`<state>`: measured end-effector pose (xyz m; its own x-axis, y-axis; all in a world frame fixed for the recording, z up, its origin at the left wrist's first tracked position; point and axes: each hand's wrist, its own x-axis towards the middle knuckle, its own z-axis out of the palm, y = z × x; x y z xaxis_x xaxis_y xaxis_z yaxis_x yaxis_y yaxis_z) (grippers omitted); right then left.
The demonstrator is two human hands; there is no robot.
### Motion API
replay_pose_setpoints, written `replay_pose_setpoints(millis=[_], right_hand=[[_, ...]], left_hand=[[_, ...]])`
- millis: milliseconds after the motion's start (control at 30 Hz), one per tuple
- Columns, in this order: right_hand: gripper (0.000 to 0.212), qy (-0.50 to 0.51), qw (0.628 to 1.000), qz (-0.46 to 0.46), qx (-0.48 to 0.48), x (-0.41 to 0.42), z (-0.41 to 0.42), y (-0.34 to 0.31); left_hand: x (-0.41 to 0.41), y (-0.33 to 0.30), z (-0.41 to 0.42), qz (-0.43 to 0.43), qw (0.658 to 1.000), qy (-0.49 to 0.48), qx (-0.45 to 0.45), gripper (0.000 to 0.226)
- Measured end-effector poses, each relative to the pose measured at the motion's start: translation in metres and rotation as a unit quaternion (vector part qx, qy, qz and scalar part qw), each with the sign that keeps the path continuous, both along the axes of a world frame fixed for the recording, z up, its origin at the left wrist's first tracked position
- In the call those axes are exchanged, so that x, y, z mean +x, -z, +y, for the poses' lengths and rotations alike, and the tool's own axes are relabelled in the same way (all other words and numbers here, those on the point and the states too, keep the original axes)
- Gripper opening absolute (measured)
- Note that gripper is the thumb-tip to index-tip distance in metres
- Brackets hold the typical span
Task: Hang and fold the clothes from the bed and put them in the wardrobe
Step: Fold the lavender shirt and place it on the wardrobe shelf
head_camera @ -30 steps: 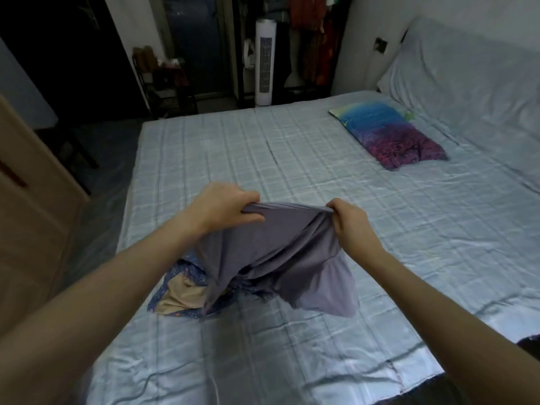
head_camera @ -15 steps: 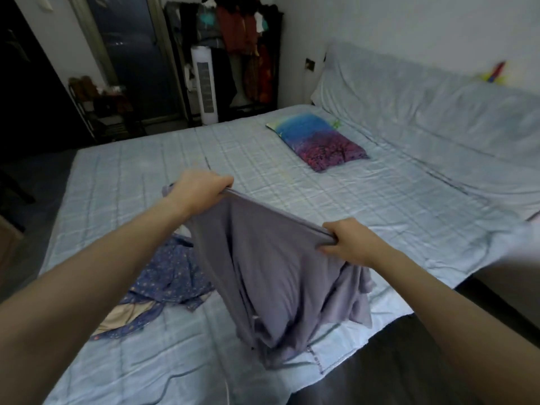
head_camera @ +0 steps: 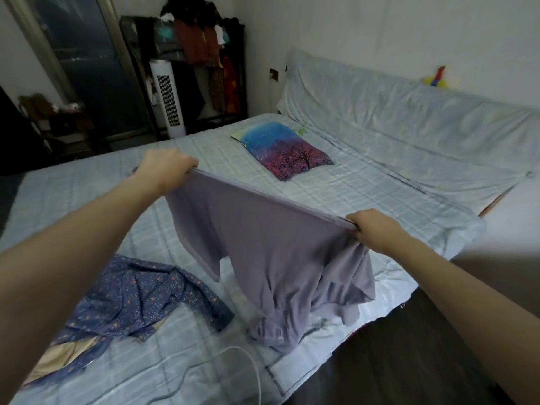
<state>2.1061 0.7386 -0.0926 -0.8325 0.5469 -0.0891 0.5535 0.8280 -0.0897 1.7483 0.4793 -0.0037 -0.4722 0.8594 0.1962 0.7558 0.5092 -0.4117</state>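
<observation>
Holding a lilac garment (head_camera: 271, 252) taut between both hands, left (head_camera: 166, 168) and right (head_camera: 377, 229), we face the checked bed (head_camera: 365, 194); pillow (head_camera: 286, 153), fan (head_camera: 168, 97) beyond.

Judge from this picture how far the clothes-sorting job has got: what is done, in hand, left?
Done: nothing visibly folded or hung. In hand: the left hand and right hand grip the lilac garment, stretched taut, its lower end on the bed. Left: the blue patterned garment lies crumpled.

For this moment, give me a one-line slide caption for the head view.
Both hands, left and right, stretch a lavender garment over the bed.
</observation>
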Motion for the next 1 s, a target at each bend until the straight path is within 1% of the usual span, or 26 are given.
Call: replay_pose_setpoints(millis=[67, 167, 267, 333, 433, 500, 533, 567, 600, 667, 733, 800, 867, 900, 967, 1000], right_hand=[[0.02, -0.004, 1.0, -0.015, 0.006, -0.006, 0.018, 0.0], [0.01, -0.013, 1.0, -0.021, 0.01, -0.022, 0.046, 0.002], [0.01, -0.026, 0.999, -0.014, 0.013, -0.044, 0.08, -0.002], [0.01, -0.031, 0.999, -0.032, 0.02, -0.056, 0.102, -0.009], [0.011, -0.03, 0.999, -0.021, 0.04, -0.068, 0.131, -0.008], [0.011, -0.015, 0.998, -0.049, 0.037, -0.076, 0.146, 0.001], [0.014, -0.007, 0.997, -0.068, 0.024, -0.08, 0.153, 0.008], [0.014, 0.001, 0.997, -0.072, 0.014, -0.086, 0.162, 0.015], [0.009, 0.008, 0.998, -0.067, 0.01, -0.092, 0.17, 0.02], [0.015, 0.005, 0.999, -0.042, 0.021, -0.106, 0.185, 0.029], [0.014, 0.012, 0.998, -0.049, 0.03, -0.123, 0.197, 0.035], [0.017, 0.034, 0.995, -0.092, 0.035, -0.141, 0.213, 0.04], [0.023, 0.051, 0.992, -0.119, 0.01, -0.159, 0.232, 0.042], [0.024, 0.041, 0.991, -0.125, -0.016, -0.167, 0.242, 0.041], [0.03, -0.001, 0.987, -0.118, -0.107, -0.184, 0.26, 0.043], [0.035, -0.021, 0.98, -0.114, -0.159, -0.192, 0.264, 0.043]], left_hand=[[-0.011, -0.001, 0.006, -0.007, 1.0, -0.008, 0.008, 0.015], [-0.031, -0.004, 0.021, -0.013, 0.999, -0.024, 0.019, 0.015], [-0.058, -0.004, 0.042, -0.032, 0.996, -0.067, 0.041, 0.017], [-0.078, 0.001, 0.052, -0.05, 0.992, -0.102, 0.046, 0.018], [-0.103, 0.016, 0.068, -0.046, 0.99, -0.134, 0.016, 0.02], [-0.107, 0.025, 0.079, -0.068, 0.986, -0.153, -0.005, 0.02], [-0.108, 0.029, 0.085, -0.08, 0.983, -0.163, -0.017, 0.021], [-0.11, 0.033, 0.089, -0.092, 0.98, -0.175, -0.03, 0.024], [-0.112, 0.037, 0.092, -0.11, 0.975, -0.188, -0.035, 0.029], [-0.116, 0.047, 0.095, -0.167, 0.963, -0.205, -0.056, 0.044], [-0.118, 0.06, 0.094, -0.2, 0.953, -0.195, -0.12, 0.051], [-0.118, 0.072, 0.091, -0.206, 0.946, -0.176, -0.178, 0.045], [-0.121, 0.082, 0.085, -0.229, 0.937, -0.171, -0.202, 0.024], [-0.124, 0.087, 0.083, -0.228, 0.934, -0.182, -0.208, 0.016], [-0.13, 0.093, 0.078, -0.222, 0.929, -0.218, -0.2, 0.011], [-0.134, 0.096, 0.075, -0.224, 0.924, -0.241, -0.194, 0.013]])
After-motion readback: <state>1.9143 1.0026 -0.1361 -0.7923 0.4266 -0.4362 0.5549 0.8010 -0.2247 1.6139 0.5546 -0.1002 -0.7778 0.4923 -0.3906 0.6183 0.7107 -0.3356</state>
